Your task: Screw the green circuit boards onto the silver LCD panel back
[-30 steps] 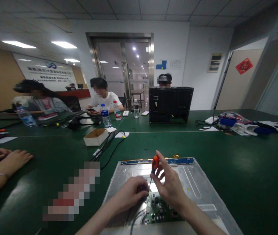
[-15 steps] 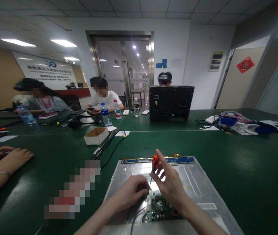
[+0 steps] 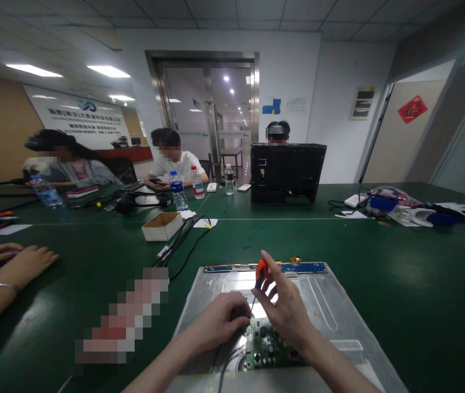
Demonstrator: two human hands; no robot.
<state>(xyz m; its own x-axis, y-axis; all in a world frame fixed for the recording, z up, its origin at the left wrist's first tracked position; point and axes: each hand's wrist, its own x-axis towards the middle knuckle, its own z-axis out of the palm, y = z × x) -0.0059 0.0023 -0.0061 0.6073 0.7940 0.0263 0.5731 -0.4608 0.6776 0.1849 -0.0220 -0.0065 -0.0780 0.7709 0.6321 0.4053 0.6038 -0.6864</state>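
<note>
A metal display panel point(image 3: 203, 295) lies flat on the table before me, with a green circuit board point(image 3: 271, 344) on its back and a blue strip board point(image 3: 312, 267) along its far edge. My right hand point(image 3: 287, 305) grips the orange and black handle of a screwdriver point(image 3: 261, 270), index finger on top. The thin shaft points down, slightly tilted, to the board's upper left corner. There my left hand point(image 3: 226, 316) has thumb and fingers pinched together beside the shaft's tip. Whatever they hold is hidden. A dark cable point(image 3: 226, 363) runs below the left hand.
Another person's hands point(image 3: 23, 267) rest on the green table point(image 3: 400, 278) at left. An open box point(image 3: 162, 227) and black cables point(image 3: 180, 240) lie beyond the panel. Farther back are bottles point(image 3: 178, 191), a black monitor casing point(image 3: 287, 174) and gloves point(image 3: 416, 213). People sit behind.
The view has shifted very slightly. Both hands and the screwdriver keep almost the same pose over the circuit board.
</note>
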